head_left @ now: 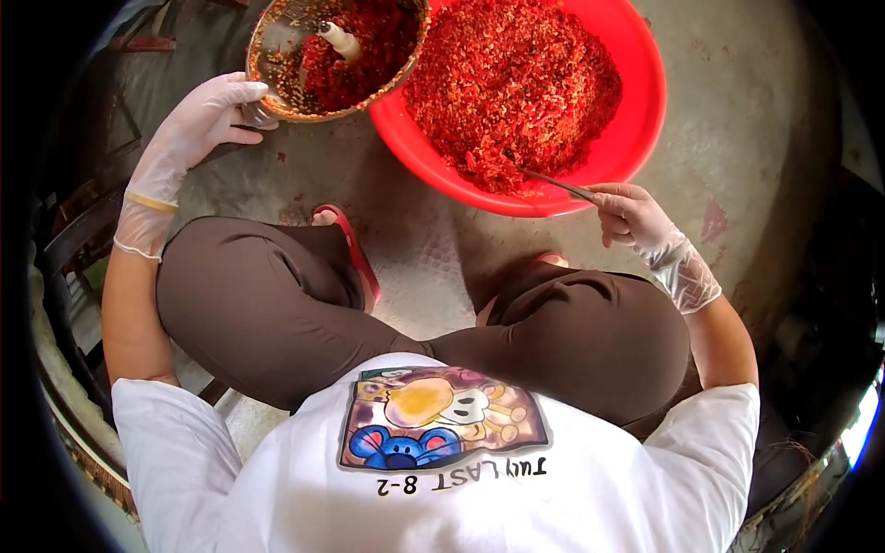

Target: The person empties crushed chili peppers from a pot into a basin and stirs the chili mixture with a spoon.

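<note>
My left hand [218,115], in a thin clear glove, grips the near-left rim of a round metal grinder bowl [313,111]. A pale central post [341,41] rises inside it, and chopped red chili [383,46] clings to its walls and floor. The bowl is tilted, with its right side over the rim of a red plastic basin [645,111]. A heap of chopped chili [516,78] fills much of the basin. My right hand, gloved too [636,214], closes around the handle of a spoon [562,187], whose tip is sunk in the chili at the near edge.
The basin stands on a grey concrete floor [728,83] in front of my bent knees. My feet in red slippers [359,253] are close to it. Dark furniture legs [78,240] line the left side.
</note>
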The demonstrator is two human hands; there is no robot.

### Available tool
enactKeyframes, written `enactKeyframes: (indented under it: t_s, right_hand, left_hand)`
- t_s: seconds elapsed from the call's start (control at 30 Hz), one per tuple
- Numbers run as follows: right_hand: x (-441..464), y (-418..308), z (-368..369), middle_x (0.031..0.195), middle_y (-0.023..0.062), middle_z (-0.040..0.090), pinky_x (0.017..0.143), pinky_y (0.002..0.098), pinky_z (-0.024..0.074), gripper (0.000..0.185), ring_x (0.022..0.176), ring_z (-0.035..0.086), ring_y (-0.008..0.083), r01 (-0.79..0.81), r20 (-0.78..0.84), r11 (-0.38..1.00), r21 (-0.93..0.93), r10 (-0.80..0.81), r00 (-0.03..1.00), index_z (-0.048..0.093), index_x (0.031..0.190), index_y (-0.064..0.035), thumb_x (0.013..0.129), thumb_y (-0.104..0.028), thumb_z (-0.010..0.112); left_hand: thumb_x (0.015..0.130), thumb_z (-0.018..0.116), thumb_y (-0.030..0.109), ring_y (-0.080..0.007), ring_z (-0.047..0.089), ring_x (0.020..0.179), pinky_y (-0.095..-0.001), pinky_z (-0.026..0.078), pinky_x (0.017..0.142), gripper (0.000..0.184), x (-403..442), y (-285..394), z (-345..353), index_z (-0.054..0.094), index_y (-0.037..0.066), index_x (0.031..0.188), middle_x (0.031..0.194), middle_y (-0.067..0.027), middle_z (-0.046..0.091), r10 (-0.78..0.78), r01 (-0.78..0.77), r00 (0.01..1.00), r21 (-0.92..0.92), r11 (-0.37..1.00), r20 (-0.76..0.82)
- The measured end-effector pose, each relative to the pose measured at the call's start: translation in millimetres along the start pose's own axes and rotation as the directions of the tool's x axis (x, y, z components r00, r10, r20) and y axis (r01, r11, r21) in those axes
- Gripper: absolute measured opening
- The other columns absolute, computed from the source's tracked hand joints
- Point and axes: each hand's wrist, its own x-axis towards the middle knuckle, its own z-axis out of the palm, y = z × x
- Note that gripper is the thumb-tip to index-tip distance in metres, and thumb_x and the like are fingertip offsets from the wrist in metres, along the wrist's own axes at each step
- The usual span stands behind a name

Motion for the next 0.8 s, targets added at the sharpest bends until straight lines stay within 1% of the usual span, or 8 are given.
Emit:
enactKeyframes:
  t_s: [0.13,0.2,0.3,0.33,0.47,0.6,0.7,0.8]
  right_hand:
    - [-18.5,-19.7,2.0,0.050,-0.0082,0.026,0.050,0.0253,0.0444,0.034,0.040,0.030,0.0054,0.015,0.023,0.999,0.039,-0.016,1.000,0.055,0.121,0.0041,0.098,-0.019,0.044]
    - [-26.4,-27.8,2.9,0.050,-0.0086,0.024,0.050,0.0251,0.0437,0.036,0.039,0.029,0.0054,0.031,0.028,0.996,0.080,-0.033,0.999,0.055,0.121,0.0045,0.098,-0.021,0.044]
    - [-41.8,-45.6,9.3,0.050,-0.0086,0.024,0.051,0.0247,0.0424,0.036,0.039,0.028,0.0054,0.088,-0.005,0.994,0.060,-0.088,0.996,0.056,0.119,0.0051,0.097,-0.021,0.045]
    - [-48.3,-53.1,14.3,0.050,-0.0090,0.025,0.050,0.0241,0.0412,0.036,0.040,0.027,0.0050,0.100,-0.047,0.993,0.068,-0.097,0.994,0.056,0.119,0.0054,0.096,-0.021,0.046]
    - [-66.1,-80.6,20.5,0.049,-0.0090,0.026,0.053,0.0241,0.0421,0.035,0.040,0.028,0.0050,0.175,-0.085,0.984,0.044,-0.171,0.982,0.059,0.115,0.0048,0.095,-0.021,0.046]
    - [-83.4,-116.2,34.6,0.049,-0.0096,0.026,0.049,0.0229,0.0397,0.037,0.039,0.028,0.0035,0.316,-0.139,0.949,-0.010,-0.314,0.939,0.058,0.117,0.0057,0.094,-0.021,0.047]
    - [-87.8,-145.1,51.5,0.049,-0.0097,0.028,0.047,0.0225,0.0374,0.038,0.039,0.027,0.0034,0.435,-0.065,0.900,-0.019,-0.435,0.898,0.057,0.118,0.0059,0.093,-0.022,0.048]
    - [-81.6,-168.8,79.2,0.049,-0.0098,0.029,0.046,0.0221,0.0357,0.038,0.039,0.028,0.0028,0.522,-0.050,0.850,-0.067,-0.525,0.849,0.058,0.118,0.0058,0.093,-0.021,0.049]
  left_hand:
    - [0.089,0.059,0.031,-0.0187,0.063,0.089,-0.0362,0.051,0.079,0.038,2.7,-2.0,-4.9,0.053,0.006,0.117,0.103,-0.0073,0.064,-0.007,0.007,0.999,0.018,1.000,0.039]
    - [0.090,0.058,0.031,-0.0189,0.063,0.090,-0.0371,0.050,0.080,0.037,1.4,-1.2,-2.7,0.053,0.006,0.117,0.102,-0.0073,0.064,-0.002,0.002,1.000,0.011,1.000,0.028]
    - [0.088,0.058,0.030,-0.0197,0.063,0.091,-0.0376,0.050,0.080,0.036,0.1,0.1,-0.7,0.053,0.007,0.115,0.103,-0.0067,0.064,-0.012,0.011,1.000,0.003,1.000,0.013]
    - [0.087,0.059,0.030,-0.0200,0.063,0.091,-0.0376,0.050,0.080,0.035,-0.1,0.7,-0.5,0.053,0.007,0.113,0.103,-0.0064,0.064,-0.018,0.018,1.000,0.001,1.000,0.009]
    - [0.087,0.059,0.029,-0.0216,0.063,0.092,-0.0402,0.050,0.082,0.039,-4.0,4.2,4.4,0.052,0.006,0.118,0.105,-0.0067,0.064,-0.006,0.006,1.000,-0.012,1.000,-0.015]
    - [0.085,0.059,0.028,-0.0227,0.062,0.092,-0.0438,0.050,0.081,0.038,-3.0,3.5,1.0,0.056,0.005,0.116,0.104,-0.0084,0.064,0.009,-0.008,0.999,-0.033,0.999,0.048]
    - [0.086,0.058,0.027,-0.0238,0.063,0.087,-0.0435,0.051,0.080,0.034,-8.3,7.9,3.6,0.058,0.004,0.112,0.100,-0.0100,0.065,0.039,-0.039,0.999,-0.009,0.999,0.033]
    - [0.088,0.055,0.024,-0.0240,0.063,0.085,-0.0432,0.051,0.079,0.029,-5.6,6.7,2.4,0.058,0.003,0.108,0.096,-0.0117,0.064,0.015,-0.015,1.000,0.002,1.000,0.021]
